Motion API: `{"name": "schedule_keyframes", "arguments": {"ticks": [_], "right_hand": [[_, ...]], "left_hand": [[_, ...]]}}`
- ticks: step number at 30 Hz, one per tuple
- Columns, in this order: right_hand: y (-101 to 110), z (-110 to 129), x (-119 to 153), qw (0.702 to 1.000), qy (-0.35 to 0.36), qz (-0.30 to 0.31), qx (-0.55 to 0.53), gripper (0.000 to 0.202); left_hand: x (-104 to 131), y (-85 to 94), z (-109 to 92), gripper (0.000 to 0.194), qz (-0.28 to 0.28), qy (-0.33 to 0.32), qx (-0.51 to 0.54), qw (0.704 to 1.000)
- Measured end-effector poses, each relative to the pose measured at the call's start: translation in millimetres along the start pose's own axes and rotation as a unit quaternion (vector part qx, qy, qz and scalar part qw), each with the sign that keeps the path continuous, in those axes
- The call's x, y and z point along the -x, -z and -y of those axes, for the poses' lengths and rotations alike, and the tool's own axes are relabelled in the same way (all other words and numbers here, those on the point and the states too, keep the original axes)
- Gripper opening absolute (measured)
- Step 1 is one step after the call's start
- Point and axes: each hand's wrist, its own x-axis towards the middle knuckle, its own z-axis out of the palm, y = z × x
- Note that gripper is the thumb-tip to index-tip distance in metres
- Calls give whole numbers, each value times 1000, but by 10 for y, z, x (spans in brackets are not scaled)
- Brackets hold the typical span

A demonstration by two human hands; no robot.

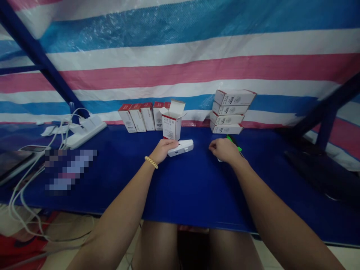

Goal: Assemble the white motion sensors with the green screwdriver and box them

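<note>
Between my forearms the blue tabletop [194, 195] runs from its front edge, just over my thighs, back to the striped sheet [168, 77]. The upright boxes [137, 119] bound that room at back left, the stacked boxes [228, 119] at back right. My left hand [161, 150] clasps one end of the white device [184, 147], thumb on top, just in front of the open box [170, 127]. My right hand [225, 150] is loosely curled beside a green-and-black tool [234, 143]; whether its fingers pinch anything, I cannot tell.

The left hand [164, 149] holds a white device [184, 147] (open box [171, 127] behind).
</note>
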Motion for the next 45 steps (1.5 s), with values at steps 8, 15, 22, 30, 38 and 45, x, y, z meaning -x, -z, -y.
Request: {"name": "schedule_keyframes", "arguments": {"ticks": [8,15,22,30,38,45], "right_hand": [[129,366,178,901,153,-17,-406,23],[120,457,233,837,179,56,-514,20],[162,465,261,875,226,-9,-427,17],[103,564,298,894,228,-92,-374,18],[21,541,202,834,144,8,-532,17],[-74,534,188,760,86,68,-640,27]], "left_hand": [[38,-28,-76,38,20,29,125,992],[74,2,-116,41,65,32,112,991],[64,23,-74,40,52,31,108,992],[57,-11,-80,34,13,20,126,992],[77,-26,-94,35,18,15,140,990],[87,-49,-109,35,27,8,150,988]]}}
